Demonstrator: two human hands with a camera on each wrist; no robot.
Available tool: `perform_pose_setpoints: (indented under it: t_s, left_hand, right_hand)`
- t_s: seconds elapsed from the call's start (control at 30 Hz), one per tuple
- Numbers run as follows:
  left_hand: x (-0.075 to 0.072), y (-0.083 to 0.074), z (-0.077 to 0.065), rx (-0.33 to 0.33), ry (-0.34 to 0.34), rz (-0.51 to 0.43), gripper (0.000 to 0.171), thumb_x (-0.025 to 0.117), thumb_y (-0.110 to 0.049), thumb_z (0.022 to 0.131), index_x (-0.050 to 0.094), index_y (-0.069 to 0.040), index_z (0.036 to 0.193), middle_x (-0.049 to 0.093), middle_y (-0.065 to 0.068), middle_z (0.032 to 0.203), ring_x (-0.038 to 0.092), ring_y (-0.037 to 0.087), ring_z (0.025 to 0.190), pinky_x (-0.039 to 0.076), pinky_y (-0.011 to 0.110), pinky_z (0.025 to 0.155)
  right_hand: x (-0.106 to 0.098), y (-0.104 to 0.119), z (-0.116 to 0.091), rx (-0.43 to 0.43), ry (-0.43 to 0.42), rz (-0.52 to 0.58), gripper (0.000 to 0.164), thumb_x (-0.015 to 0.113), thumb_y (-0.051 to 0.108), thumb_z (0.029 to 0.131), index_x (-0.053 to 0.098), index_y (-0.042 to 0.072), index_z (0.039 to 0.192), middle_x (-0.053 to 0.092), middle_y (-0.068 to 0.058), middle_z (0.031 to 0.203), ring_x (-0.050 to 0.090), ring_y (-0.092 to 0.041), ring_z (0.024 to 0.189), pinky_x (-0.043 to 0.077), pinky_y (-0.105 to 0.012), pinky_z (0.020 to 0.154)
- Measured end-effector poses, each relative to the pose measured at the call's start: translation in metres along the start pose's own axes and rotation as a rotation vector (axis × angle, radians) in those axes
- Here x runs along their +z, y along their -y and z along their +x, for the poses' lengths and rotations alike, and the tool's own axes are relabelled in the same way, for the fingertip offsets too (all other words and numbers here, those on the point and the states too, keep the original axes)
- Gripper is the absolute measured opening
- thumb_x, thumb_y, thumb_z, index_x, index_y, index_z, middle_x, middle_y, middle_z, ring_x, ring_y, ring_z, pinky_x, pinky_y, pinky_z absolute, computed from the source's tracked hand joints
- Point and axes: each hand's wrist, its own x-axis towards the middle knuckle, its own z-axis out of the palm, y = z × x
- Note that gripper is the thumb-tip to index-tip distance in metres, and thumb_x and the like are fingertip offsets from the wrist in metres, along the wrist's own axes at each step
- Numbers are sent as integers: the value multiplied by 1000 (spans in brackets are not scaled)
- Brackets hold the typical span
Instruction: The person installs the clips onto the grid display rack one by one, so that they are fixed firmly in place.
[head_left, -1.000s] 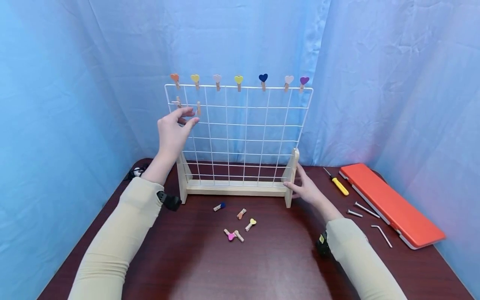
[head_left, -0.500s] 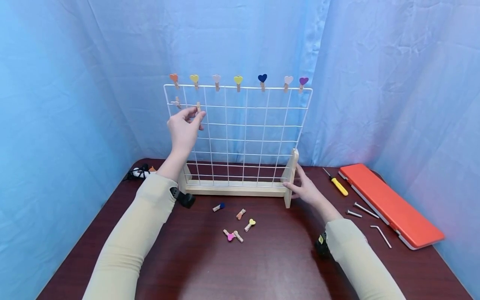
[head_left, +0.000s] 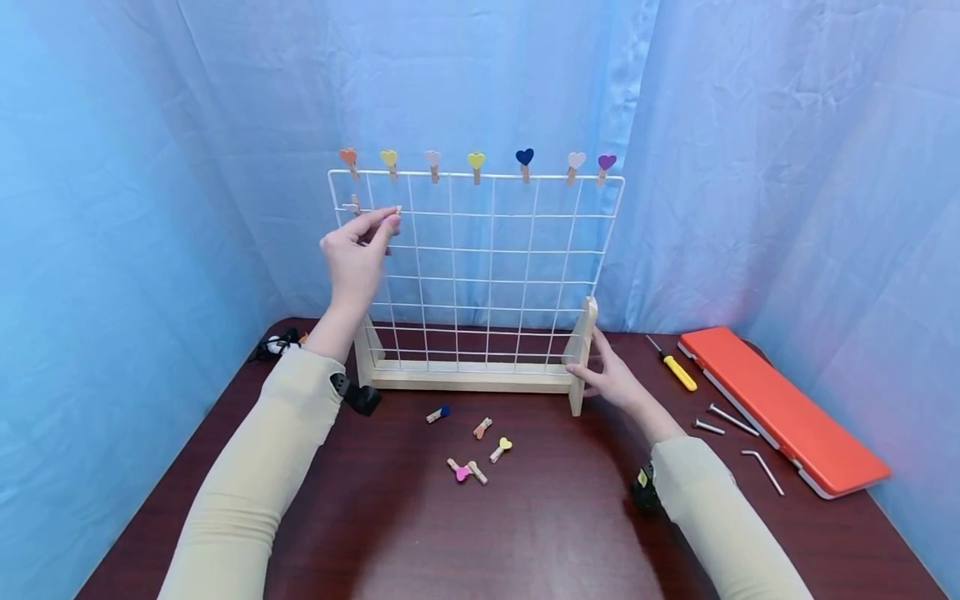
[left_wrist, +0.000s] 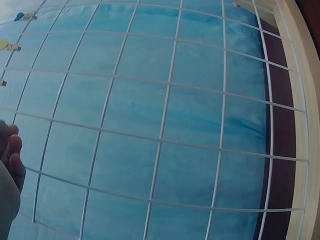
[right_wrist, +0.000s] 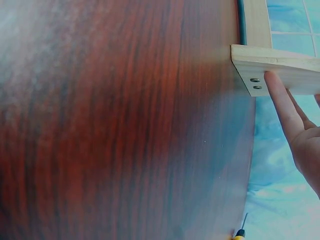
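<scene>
Wire rack (head_left: 472, 382), centre. Right hand (head_left: 618, 385), four o'clock: unclenched, touching rack's end. Left hand (head_left: 357, 258), ten o'clock: pinching clothespin (head_left: 398, 210) at rack's second row; apparently clipping it, next calling for alignment, then release.

Matt pale wood, glossy dark grain

Towards six o'clock, the dark red-brown wood-grain surface (head_left: 525, 533) looks smooth and glossy. Above it, the white grid of smooth metal wire (head_left: 491, 250) meets a pale, matt wooden stand (head_left: 472, 381). Small heart-topped wooden clothespins (head_left: 501, 450) have matt bodies. Towards four o'clock: a long red plastic case (head_left: 780, 408), smooth; grey metal bolts (head_left: 733, 420). At twelve o'clock, light-blue curtain cloth (head_left: 480, 75) shows soft creases.
</scene>
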Motion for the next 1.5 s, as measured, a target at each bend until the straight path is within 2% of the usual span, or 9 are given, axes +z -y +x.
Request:
perform_pose_setpoints:
  t_s: [0.2,0.43,0.6,0.77,0.93,1.17,1.33,1.5]
  left_hand:
    - [-7,3,9,-5,87,65,22,64,-27,81,68,-23,102,68,0,82,58,9,58,44,21,44]
    - [-10,-6,24,76,112,254,20,58,-26,85,69,-14,98,69,1,83,56,9,49,45,17,52]
    - [-9,-9,30,107,110,354,22,56,-26,86,70,-11,94,69,2,81,50,2,46,43,16,51]
    - [-8,-10,34,150,76,376,26,55,-27,87,70,-7,84,68,4,74,44,-5,46,41,18,56]
    - [-9,-13,37,159,85,388,30,54,-33,86,70,-8,80,67,4,70,48,3,47,40,20,58]
    - [-10,-16,37,114,117,400,31,54,-34,86,70,-7,86,68,6,76,59,14,62,41,23,60]
    - [-11,-14,37,97,132,405,31,54,-35,85,70,-9,93,68,4,78,59,13,64,40,20,57]
    - [-14,-9,35,103,144,394,31,56,-32,84,67,-13,106,68,4,81,61,12,67,42,17,57]
  right_hand:
    - [-1,-11,5,4,-16,-13,81,61,30,84,4,43,139,20,-16,142,36,-42,119,52,-42,59]
    - [-1,-8,4,13,-13,-12,80,60,28,85,3,43,139,18,-14,143,35,-42,120,52,-42,59]
    - [-1,-6,3,12,-18,-16,79,60,27,85,4,44,139,20,-15,142,36,-41,119,53,-42,59]
    - [0,-6,3,9,-20,-21,79,60,26,86,3,43,139,21,-16,142,37,-42,119,53,-42,59]
    - [0,-7,3,16,-18,-25,80,59,28,86,3,42,139,19,-15,142,37,-42,119,52,-42,59]
    - [-1,-8,4,1,-14,-21,80,60,31,84,3,44,139,20,-15,142,36,-42,119,53,-41,59]
    - [0,-3,2,0,-11,-6,80,60,25,85,3,41,140,21,-18,141,36,-43,119,52,-43,58]
    - [-1,-8,4,5,-9,-4,80,60,26,85,3,42,140,19,-17,142,36,-43,119,52,-42,59]
